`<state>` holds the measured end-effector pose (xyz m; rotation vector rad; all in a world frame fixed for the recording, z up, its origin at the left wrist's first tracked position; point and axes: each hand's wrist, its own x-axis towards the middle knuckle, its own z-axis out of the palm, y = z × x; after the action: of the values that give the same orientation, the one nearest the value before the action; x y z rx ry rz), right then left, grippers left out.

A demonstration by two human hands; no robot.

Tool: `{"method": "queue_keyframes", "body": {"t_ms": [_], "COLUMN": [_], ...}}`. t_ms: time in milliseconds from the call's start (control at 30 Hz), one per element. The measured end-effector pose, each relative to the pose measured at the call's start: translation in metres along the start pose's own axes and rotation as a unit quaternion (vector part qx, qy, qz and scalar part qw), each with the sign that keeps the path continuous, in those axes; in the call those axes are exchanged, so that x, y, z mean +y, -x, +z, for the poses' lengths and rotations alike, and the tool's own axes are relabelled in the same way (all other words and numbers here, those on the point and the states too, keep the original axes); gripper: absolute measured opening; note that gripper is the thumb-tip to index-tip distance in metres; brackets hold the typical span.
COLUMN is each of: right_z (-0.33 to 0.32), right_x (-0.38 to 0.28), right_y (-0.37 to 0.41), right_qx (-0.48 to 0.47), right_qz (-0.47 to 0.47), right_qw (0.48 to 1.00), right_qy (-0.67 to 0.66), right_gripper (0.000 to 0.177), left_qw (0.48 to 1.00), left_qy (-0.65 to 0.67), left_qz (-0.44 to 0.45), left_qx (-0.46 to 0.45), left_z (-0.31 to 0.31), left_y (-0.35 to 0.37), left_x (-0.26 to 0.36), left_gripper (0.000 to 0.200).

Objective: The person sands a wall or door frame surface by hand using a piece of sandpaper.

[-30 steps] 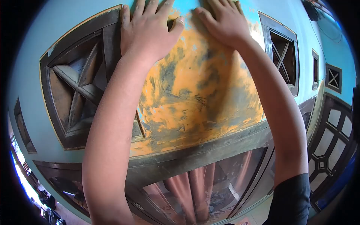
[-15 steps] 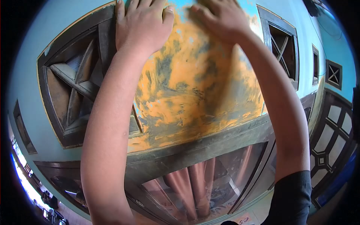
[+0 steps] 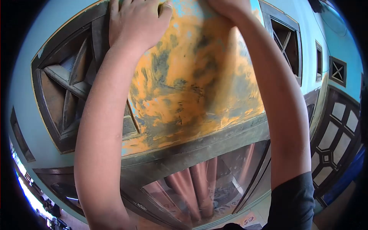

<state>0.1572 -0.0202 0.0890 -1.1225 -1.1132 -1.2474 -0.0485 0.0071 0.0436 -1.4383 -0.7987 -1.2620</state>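
Reaching up against the wall, the person had both hands at the top of the view. The left hand lay flat and wide, palm to the surface and thumb pointing right. It straddled the left edge of the orange patch and the dark frame of the left vent. Nothing showed in its grip, though whatever lay under the palm was hidden.

The right hand was mostly cut off by the top of the picture. Only its heel and wrist showed, on the upper edge of the patch, so I could not tell whether it was spread or closed on something.

The patch lay below and between the two hands. It was a tall smear of orange streaked with grey and flecked with blue. Its long axis ran down the wall from the hands to the beam over the window. Both forearms flanked it, the left along its left border, the right along its right. The left hand sat lower and covered more of it, so it was the nearer one to the patch's middle.

A second vent stood just right of the patch. Under the beam, glass showed a pinkish curtain. A black sleeve covered the right upper arm.
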Motion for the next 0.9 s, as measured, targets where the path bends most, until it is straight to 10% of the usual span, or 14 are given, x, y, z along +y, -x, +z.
{"method": "queue_keyframes", "body": {"t_ms": [133, 333, 500, 667, 800, 900], "right_z": [0.003, 0.003, -0.011, -0.002, 0.006, -0.006], "right_x": [-0.010, 0.014, -0.004, 0.006, -0.017, 0.010], "right_y": [0.030, -0.007, 0.040, -0.005, 0.028, 0.011], "right_qx": [-0.036, -0.011, -0.081, -0.017, -0.020, -0.038], "right_qz": [-0.201, -0.023, -0.224, -0.024, -0.237, -0.207], "right_qw": [0.979, 1.000, 0.970, 0.999, 0.971, 0.976], "right_qy": [0.008, 0.014, 0.038, 0.019, -0.017, -0.049], "right_gripper": [0.076, 0.077, 0.076, 0.073, 0.073, 0.067], "left_qw": [1.000, 1.000, 1.000, 1.000, 1.000, 1.000], "left_qy": [0.011, -0.014, -0.004, -0.004, 0.007, 0.000], "left_qz": [-0.007, -0.015, -0.017, -0.015, -0.011, -0.009], "left_qx": [-0.023, -0.019, -0.023, -0.010, -0.024, -0.019], "left_z": [-0.014, -0.009, -0.014, -0.008, -0.016, -0.014], "left_y": [0.006, 0.006, 0.007, 0.005, 0.008, 0.007], "left_x": [0.006, 0.009, 0.010, 0.007, 0.012, 0.011], "left_gripper": [0.057, 0.056, 0.057, 0.057, 0.056, 0.055]}}
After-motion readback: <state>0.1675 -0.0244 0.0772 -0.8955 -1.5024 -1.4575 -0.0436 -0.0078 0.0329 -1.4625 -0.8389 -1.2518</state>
